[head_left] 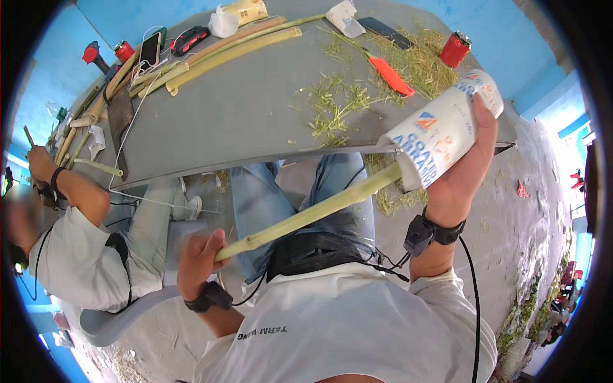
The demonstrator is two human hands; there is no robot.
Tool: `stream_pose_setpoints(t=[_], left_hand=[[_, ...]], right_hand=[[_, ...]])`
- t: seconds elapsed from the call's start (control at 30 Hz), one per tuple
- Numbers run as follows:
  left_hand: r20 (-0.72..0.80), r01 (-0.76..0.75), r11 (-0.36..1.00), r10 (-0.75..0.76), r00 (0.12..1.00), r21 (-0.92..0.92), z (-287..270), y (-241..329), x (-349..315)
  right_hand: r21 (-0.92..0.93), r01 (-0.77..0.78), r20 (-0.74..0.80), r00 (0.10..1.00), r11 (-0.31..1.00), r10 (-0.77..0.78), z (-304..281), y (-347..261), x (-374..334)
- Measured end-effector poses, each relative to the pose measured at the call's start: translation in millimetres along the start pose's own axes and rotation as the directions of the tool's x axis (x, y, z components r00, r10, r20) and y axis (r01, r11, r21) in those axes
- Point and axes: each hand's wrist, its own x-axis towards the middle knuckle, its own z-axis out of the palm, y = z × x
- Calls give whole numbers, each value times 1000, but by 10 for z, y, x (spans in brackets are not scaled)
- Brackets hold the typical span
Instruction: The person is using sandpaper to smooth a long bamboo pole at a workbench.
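Head view: looking down over a white shirt (345,313) at the bottom of the frame. Gripping the lower end of a pale green stalk (319,212) with the left hand (200,258), fingers closed on it, left of centre. Clamping with the right hand (461,171), right of centre, a rolled white printed sheet (440,131), wrapped about the stalk's upper end. Holding that stalk aslant, rising rightward above blue jeans (252,199). Off to the left edge, sitting in white, a co-worker (83,265). Past the knees, across the upper half, a grey bench (223,108), strewn toward upper right with green shavings (335,108) beside an orange-red tool (391,76). Farther, pale poles (235,59) at upper left, a red can (455,50) at upper right. Behind, blue walls (447,14).
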Motion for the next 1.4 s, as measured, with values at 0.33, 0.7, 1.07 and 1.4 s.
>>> stream_pose_setpoints(t=[0.33, 0.7, 1.07, 1.4], left_hand=[[-89, 37, 997, -43, 995, -74, -210, -431, -165], [-38, 12, 998, -14, 999, -63, -291, -508, -185], [47, -14, 997, 11, 999, 73, -255, -595, -170], [-9, 51, 994, -51, 999, 98, -244, -468, -250]], right_hand=[[-134, -19, -20, 1000, 991, 17, -273, -146, 35], [-76, 112, 96, 990, 991, -104, -572, -717, -123], [8, 103, -79, 992, 995, -102, -1055, -821, -222], [-315, 242, -300, 892, 918, -338, -1000, -709, -229]])
